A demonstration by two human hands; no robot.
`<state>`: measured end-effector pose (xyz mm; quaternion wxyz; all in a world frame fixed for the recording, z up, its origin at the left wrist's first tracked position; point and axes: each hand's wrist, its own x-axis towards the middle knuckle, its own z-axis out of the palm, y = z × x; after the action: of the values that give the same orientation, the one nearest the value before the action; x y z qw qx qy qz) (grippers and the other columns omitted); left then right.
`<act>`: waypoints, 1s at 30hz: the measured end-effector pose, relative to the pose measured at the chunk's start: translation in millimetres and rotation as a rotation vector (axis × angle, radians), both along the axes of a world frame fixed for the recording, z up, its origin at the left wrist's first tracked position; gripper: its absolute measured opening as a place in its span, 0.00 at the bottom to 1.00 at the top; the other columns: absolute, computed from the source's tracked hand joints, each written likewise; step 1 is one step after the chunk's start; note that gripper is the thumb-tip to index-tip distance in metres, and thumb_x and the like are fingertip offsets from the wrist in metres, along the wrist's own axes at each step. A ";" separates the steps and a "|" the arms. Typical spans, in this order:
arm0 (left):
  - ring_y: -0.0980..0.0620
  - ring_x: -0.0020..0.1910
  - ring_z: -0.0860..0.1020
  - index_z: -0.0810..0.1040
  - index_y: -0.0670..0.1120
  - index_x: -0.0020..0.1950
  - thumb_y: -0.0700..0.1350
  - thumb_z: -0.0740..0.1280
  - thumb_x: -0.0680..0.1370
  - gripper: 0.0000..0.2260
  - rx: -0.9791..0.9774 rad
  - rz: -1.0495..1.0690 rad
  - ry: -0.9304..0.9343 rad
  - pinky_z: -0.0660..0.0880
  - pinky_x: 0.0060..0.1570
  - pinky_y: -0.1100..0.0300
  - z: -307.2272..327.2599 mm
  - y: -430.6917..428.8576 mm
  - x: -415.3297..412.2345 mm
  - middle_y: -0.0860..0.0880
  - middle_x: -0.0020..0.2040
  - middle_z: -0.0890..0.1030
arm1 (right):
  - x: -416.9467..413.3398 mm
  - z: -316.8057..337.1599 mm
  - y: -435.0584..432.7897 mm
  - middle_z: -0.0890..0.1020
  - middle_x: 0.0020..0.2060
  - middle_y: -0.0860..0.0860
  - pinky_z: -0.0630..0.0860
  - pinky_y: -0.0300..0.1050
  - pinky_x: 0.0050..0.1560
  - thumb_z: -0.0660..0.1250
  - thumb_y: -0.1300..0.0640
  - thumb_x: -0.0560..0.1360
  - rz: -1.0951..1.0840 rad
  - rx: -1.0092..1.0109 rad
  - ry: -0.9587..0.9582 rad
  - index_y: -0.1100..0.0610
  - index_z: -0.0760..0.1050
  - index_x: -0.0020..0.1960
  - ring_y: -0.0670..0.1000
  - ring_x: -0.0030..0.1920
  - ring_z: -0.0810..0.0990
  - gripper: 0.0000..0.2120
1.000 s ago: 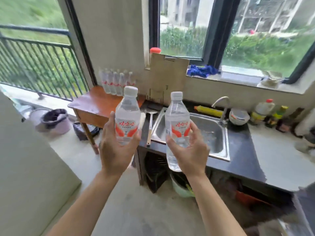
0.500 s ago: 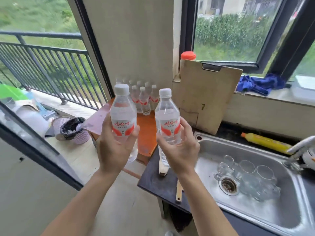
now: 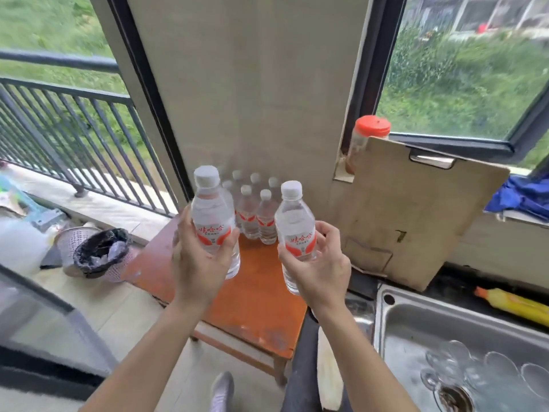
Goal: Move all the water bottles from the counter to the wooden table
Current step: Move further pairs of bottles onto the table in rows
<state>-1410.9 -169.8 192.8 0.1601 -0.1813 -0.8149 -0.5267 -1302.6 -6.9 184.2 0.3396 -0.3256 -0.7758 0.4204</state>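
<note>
Left bottle (image 3: 214, 221) is upright in the left hand (image 3: 198, 264), fingers wrapped round its label. Right bottle (image 3: 296, 234) is upright in the right hand (image 3: 319, 267), gripped the same way. Both are held in the air over the wooden table (image 3: 252, 298). A cluster of bottles (image 3: 255, 215) stands at the table's far edge against the wall. Cutting board (image 3: 416, 215) leans just right of them; sink (image 3: 445, 346) lower right, bin (image 3: 99, 252) on the floor left.

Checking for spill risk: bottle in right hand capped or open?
Capped. The white cap sits on the bottle held upright in the right hand.
</note>
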 end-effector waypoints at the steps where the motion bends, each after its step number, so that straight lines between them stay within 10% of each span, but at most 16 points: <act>1: 0.45 0.64 0.77 0.66 0.50 0.74 0.65 0.72 0.71 0.37 0.001 -0.028 -0.022 0.75 0.62 0.40 -7.6 1.7 -23.7 0.48 0.65 0.78 | -17.5 -6.5 -0.6 0.84 0.46 0.41 0.72 0.40 0.46 0.80 0.43 0.65 -0.019 0.006 -0.014 0.49 0.72 0.64 0.47 0.45 0.85 0.32; 8: 0.52 0.56 0.79 0.71 0.51 0.69 0.47 0.79 0.71 0.29 -0.034 -0.192 -0.274 0.78 0.58 0.46 -55.0 -6.3 -169.3 0.58 0.55 0.78 | -134.3 -59.0 -7.3 0.82 0.40 0.40 0.76 0.46 0.49 0.73 0.34 0.66 -0.237 -0.068 -0.262 0.44 0.76 0.65 0.51 0.47 0.83 0.30; 30: 0.44 0.65 0.75 0.64 0.42 0.73 0.43 0.74 0.75 0.31 -0.174 -0.200 -0.535 0.70 0.60 0.55 -167.9 8.6 -378.0 0.43 0.67 0.75 | -226.2 -149.7 19.0 0.81 0.60 0.47 0.72 0.44 0.60 0.77 0.46 0.71 -0.449 -0.343 -0.342 0.48 0.69 0.72 0.49 0.59 0.78 0.33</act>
<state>-1789.0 -161.2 24.9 -0.1291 -0.1286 -0.8484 -0.4970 -1528.8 12.1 34.5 0.2290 -0.6067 -0.6483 0.3989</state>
